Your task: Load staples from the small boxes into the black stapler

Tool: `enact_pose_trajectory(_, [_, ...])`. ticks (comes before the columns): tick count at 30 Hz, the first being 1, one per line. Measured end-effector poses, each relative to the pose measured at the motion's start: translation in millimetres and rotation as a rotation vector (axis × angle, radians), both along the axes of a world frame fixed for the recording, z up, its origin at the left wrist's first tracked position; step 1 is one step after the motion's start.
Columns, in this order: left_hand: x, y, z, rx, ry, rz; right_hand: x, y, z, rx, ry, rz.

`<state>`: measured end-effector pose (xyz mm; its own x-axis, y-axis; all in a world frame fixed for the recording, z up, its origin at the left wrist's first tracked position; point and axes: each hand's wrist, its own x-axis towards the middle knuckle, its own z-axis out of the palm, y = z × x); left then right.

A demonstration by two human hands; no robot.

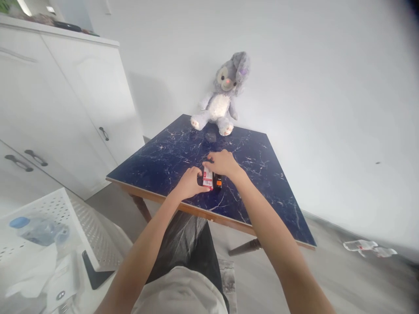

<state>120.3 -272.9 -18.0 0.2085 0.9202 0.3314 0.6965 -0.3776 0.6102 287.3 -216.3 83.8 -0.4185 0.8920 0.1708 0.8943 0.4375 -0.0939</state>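
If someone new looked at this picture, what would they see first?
Probably the big grey stuffed toy, sitting at the far edge of the dark blue table by the white wall. Next, the left hand and right hand nearer the front, both at a small red-and-white box, with a black-and-orange thing just to its right.
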Motion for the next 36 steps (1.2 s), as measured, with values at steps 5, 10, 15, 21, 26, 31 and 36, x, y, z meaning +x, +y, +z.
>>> enact_pose_trajectory(5, [-1, 0, -3.2, 0.022, -0.005, -0.030, 56, 23, -2, 0.032, 0.126, -0.113])
enact_pose_trajectory(10, [-3, -2, -1.4, 0.025, -0.059, -0.119, 107, 36, -42, -0.330, -0.029, -0.075])
enact_pose_trajectory(15, [-4, -4, 1.8, -0.002, -0.075, -0.200, 103, 44, -39, -0.162, 0.082, -0.071])
enact_pose_trajectory(21, [-1, -11, 3.0, -0.044, -0.159, -0.203, 32, 49, -10, -0.013, 0.189, 0.129])
enact_pose_trajectory(26, [-3, -5, -4.3, -0.165, -0.316, -0.226, -8, 54, -11, -0.272, -0.109, 0.132])
enact_pose_trajectory(31, [-3, 2, -9.9, -0.223, -0.410, -0.263, 10, 60, -3, -0.502, 0.082, 0.182])
enact_pose_trajectory(36, [-1, -8, -3.0, -0.110, -0.290, -0.230, 49, 56, -21, -0.234, 0.357, -0.097])
